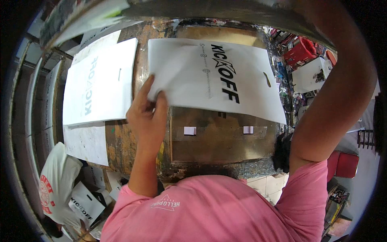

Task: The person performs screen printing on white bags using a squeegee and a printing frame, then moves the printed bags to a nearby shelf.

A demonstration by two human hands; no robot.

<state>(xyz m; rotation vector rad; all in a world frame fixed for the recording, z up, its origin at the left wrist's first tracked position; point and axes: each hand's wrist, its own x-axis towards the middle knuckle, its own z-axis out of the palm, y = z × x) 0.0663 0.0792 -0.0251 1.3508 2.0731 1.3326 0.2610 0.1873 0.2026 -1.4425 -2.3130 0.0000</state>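
Observation:
A white plastic bag (183,72) with bold black lettering and a slot-shaped handle hole lies over the worn board in the middle, its near right corner lifted a little. My left hand (147,109) grips the bag's left edge, the thumb and a finger at its near left corner. Rising on the right, my right arm (334,105) reaches up to a long, blurred frame (193,11) raised across the top of the view. The right hand itself is out of sight there. Left of my left hand sits a stack of white bags (109,86), the top one printed in pale grey.
Two small pale tabs (190,130) stick to the board (217,147) near its front. A red bucket (300,52) and clutter stand at the far right, a red seat (346,164) nearer. Metal rails (34,101) run along the left, above more bags (86,203) at lower left.

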